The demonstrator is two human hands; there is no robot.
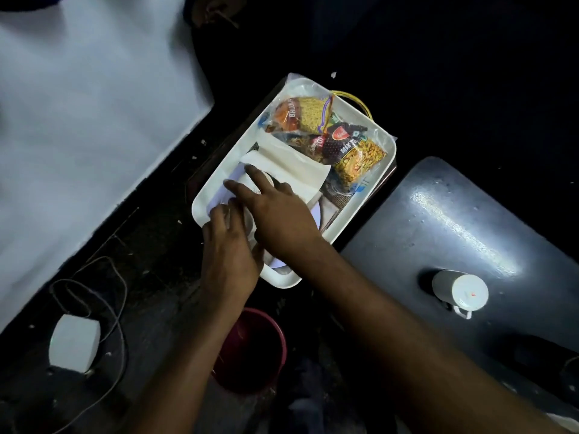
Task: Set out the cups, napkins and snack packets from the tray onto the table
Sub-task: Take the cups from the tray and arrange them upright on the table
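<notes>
We saw the white tray [387, 142] lying diagonally in the middle of the frame, still loaded. At its upper end lay the snack packets [326, 136], overlapping one another, one of them showing yellow fried mix through clear plastic. Just below them, toward the frame's centre, lay the pale napkins [293, 169], partly folded over. The cups [233, 183] sat at the tray's lower left end, white and mostly hidden beneath our hands, so we could not count them.

Our right hand [282, 214] reached across the tray with its fingers spread, two of them stretched out over the cups and the edge of the napkins. Our left hand [230, 252] rested at the tray's lower corner with fingers curled around the cups; how firmly it gripped, we could not tell.

To the lower right stood the dark table [470, 230], with a white flask [459, 291] on it. A red bucket [253, 352] sat below the tray, and a white adapter [75, 344] with cables lay at lower left.
</notes>
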